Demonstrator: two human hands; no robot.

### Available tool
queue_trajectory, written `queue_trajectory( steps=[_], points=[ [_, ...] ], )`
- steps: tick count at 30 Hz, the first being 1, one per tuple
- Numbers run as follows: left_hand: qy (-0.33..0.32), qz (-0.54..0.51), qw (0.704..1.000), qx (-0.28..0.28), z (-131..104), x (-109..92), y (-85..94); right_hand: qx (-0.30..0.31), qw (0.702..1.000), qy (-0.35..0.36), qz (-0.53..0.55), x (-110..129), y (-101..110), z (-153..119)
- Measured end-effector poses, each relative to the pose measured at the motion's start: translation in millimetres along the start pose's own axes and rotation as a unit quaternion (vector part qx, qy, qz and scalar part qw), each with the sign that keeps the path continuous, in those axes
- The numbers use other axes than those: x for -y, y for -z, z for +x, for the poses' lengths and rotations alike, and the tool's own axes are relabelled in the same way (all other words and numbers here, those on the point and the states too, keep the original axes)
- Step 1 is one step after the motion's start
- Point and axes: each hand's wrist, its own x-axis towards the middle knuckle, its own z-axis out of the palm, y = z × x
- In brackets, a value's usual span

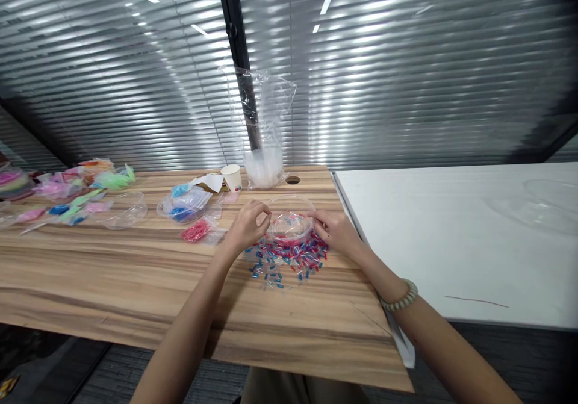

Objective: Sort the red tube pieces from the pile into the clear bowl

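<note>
Between my hands a clear round plastic container (290, 228) rests on the wooden table, among a pile of small red, blue and clear tube-like pieces (298, 256). My left hand (249, 226) is at its left side, thumb and fingers pinched together near the rim. My right hand (336, 230) has its fingers closed at the right rim. A thin clear edge arcs between the two hands behind the container; whether it is a lid or a rim is hard to tell. More loose pieces spread in front of the container, toward me.
Behind stand a paper cup (232, 177) and a clear bag with white contents (264, 166). Left lie a red bead packet (195, 230), a tub with blue packets (184, 204), an empty clear container (121, 210) and colourful bags (112, 178). A white table (451, 241) adjoins right.
</note>
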Motion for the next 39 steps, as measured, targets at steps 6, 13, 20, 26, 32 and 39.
queue_trajectory(
  steps=[6,13,20,26,32,39],
  points=[
    [0.008,-0.013,1.0,0.009,0.3,-1.9,0.7,-0.006,1.0,0.007,0.006,0.1,-0.5,0.1],
    [0.016,-0.02,1.0,0.014,-0.1,-1.9,-0.1,-0.01,1.0,0.017,0.02,0.4,0.0,1.0],
    [0.04,-0.035,0.999,0.0,0.2,-2.5,0.6,-0.012,1.0,0.011,0.01,1.5,1.1,0.1],
    [0.038,-0.056,0.998,-0.003,-0.5,-3.2,-0.5,-0.048,0.998,0.028,-0.006,2.3,3.4,0.6],
    [0.04,-0.075,0.996,-0.012,-0.1,-4.6,0.1,-0.047,0.999,0.02,-0.02,3.5,3.5,0.7],
    [0.059,-0.061,0.996,-0.032,1.1,-4.1,-0.7,-0.065,0.997,0.014,-0.046,3.8,4.8,1.5]
  ],
)
